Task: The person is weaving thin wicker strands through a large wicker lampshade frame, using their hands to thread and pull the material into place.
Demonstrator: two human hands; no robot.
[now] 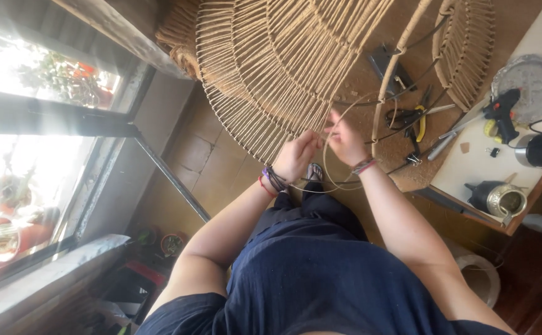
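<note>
A large round frame wound with pale, sandy-coloured cord (265,68) fills the upper middle of the head view — its strands run out like spokes from a dense woven hub near the top left and spread into a fan of tight, parallel, slightly ribbed lines. The lower right part of the ring is bare, a thin dark metal hoop showing where no cord covers it. A loose length of the same pale cord (328,167) curls in a wide loop below the hands and trails down toward the person's lap.

The left hand (297,155) is closed at the lower edge of the fan, its fingers pinched together on the wrapped strands, with dark and red braided bands at the wrist. The right hand (345,138) is just beside it, almost touching, fingers curled and gripping the cord at the rim; a striped band circles that wrist.

A second cord-wound ring (463,49) leans at the upper right. On the speckled brown floor lie yellow-handled pliers (415,121). At the right stands a white-topped table (476,164) bearing a black glue gun (502,111), a round silvery embossed metal tray (532,84) and a small shiny metal cup (508,200).
</note>
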